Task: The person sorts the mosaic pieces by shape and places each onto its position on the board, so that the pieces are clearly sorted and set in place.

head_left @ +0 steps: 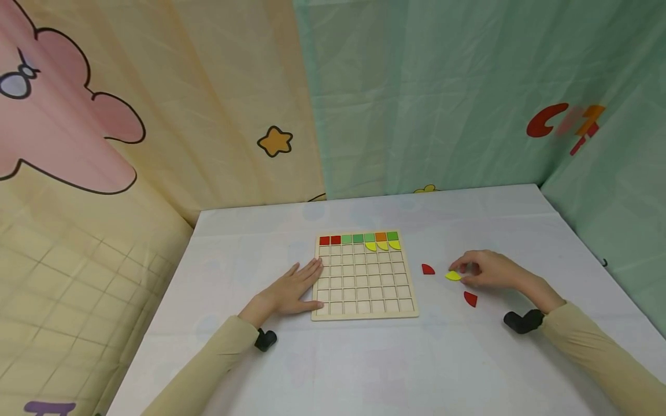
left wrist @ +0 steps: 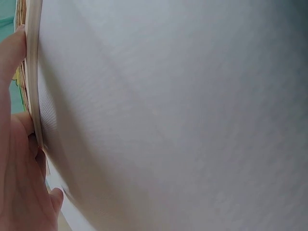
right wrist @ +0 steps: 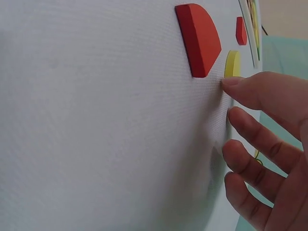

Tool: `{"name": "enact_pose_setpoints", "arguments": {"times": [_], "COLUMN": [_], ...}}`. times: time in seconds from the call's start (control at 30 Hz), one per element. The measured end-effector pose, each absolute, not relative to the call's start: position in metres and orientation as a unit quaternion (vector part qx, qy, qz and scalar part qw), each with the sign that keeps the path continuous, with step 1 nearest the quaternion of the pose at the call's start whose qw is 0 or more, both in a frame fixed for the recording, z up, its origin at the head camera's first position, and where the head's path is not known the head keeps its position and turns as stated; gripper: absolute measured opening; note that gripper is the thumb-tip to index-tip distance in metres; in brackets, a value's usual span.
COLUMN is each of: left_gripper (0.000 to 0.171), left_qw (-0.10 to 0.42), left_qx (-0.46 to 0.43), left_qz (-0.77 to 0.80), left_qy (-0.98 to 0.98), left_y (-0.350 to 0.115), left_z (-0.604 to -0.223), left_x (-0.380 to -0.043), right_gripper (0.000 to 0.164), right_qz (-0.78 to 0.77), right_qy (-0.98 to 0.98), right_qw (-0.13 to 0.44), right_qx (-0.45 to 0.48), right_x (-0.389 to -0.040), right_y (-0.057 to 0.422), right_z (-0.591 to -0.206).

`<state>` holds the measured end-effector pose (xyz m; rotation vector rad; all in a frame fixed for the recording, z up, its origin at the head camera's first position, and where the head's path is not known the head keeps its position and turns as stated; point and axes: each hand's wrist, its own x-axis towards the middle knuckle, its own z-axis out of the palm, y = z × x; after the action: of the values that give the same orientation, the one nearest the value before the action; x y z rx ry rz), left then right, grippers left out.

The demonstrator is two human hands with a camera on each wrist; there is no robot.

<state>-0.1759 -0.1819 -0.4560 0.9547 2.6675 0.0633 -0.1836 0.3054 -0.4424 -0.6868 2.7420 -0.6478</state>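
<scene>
A wooden grid board (head_left: 359, 276) lies on the table, coloured squares along its top row and three yellow quarter-circle pieces (head_left: 382, 246) just below at the right. My left hand (head_left: 291, 292), fingers spread, rests on the board's left edge; in the left wrist view, fingers (left wrist: 12, 50) lie against the wooden rim (left wrist: 32, 72). Right of the board, my right hand (head_left: 486, 270) pinches a yellow quarter-circle piece (head_left: 453, 276) between thumb and index finger. The right wrist view shows the thumb at the yellow piece (right wrist: 233, 63), other fingers loosely bent, the index hidden.
Two red quarter-circle pieces lie near the right hand: one red piece (head_left: 428, 269) between it and the board, another red piece (head_left: 470, 299) nearer the front. A white cloth covers the table (head_left: 364, 370). Patterned curtains (head_left: 442, 98) hang behind and at the sides.
</scene>
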Motion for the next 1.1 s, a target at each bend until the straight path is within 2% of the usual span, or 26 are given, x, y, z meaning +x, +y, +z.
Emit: {"name": "enact_pose_setpoints", "arguments": {"times": [0.67,1.1], "left_gripper": [0.093,0.094], "left_qw": [0.156,0.163], "left_qx": [0.333,0.319], "left_qz": [0.023,0.022], "left_qy": [0.930,0.933], "left_y": [-0.182,-0.180], "left_z": [-0.455,-0.458], "left_x": [-0.176,-0.176], "right_gripper": [0.022,0.026], "right_qz": [-0.175,-0.158], "right_qy": [0.959,0.968], "right_qw": [0.035,-0.012], "right_qx": [-0.219,-0.193], "right_x": [-0.183,-0.190], "right_y": [0.296,0.271], "right_z": [-0.444,-0.434]}}
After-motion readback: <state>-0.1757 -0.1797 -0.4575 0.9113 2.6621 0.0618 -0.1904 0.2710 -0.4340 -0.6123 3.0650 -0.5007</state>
